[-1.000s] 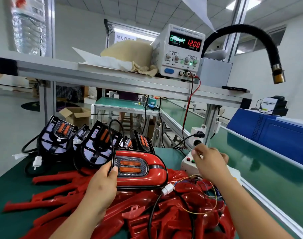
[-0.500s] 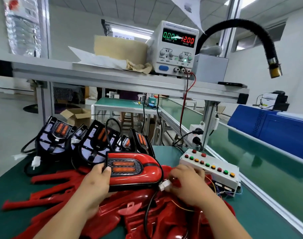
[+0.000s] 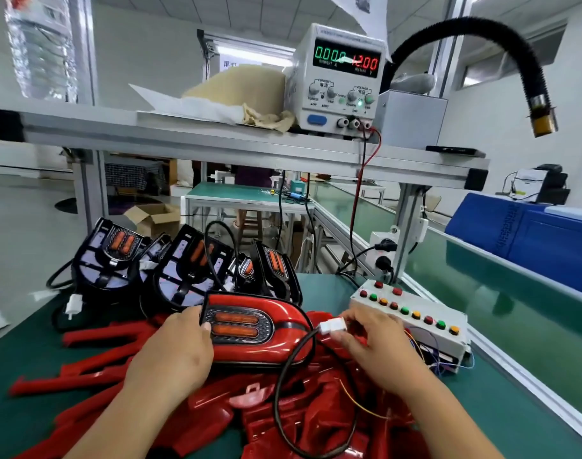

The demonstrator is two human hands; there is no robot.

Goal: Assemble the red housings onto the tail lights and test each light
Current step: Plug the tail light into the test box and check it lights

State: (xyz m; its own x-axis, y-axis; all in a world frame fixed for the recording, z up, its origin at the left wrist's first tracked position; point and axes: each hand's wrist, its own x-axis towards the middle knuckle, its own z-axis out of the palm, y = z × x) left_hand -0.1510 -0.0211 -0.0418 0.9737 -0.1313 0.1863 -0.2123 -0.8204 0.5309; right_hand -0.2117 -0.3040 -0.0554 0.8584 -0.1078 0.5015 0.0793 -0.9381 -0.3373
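Note:
My left hand [image 3: 175,351] grips the left end of a tail light in its red housing [image 3: 259,329], held level above a pile of loose red housings [image 3: 94,362]. The two orange lenses are unlit. A black cable [image 3: 279,392] loops from the light to a white connector [image 3: 332,325], which my right hand [image 3: 370,342] pinches between thumb and fingers. Beside that hand sits the white test box [image 3: 415,314] with a row of coloured buttons. Several bare black tail lights [image 3: 183,266] stand behind.
A power supply [image 3: 340,77] on the upper shelf [image 3: 183,140] reads 0.000 and 12.00, with red and black leads dropping to the bench. A black flexible hose [image 3: 481,34] hangs at upper right. A blue case [image 3: 531,240] lies beyond the green conveyor [image 3: 481,293].
My right hand left the test box buttons, came down to the light's cable and took hold of the white connector. The lenses, lit a second ago, have gone dim.

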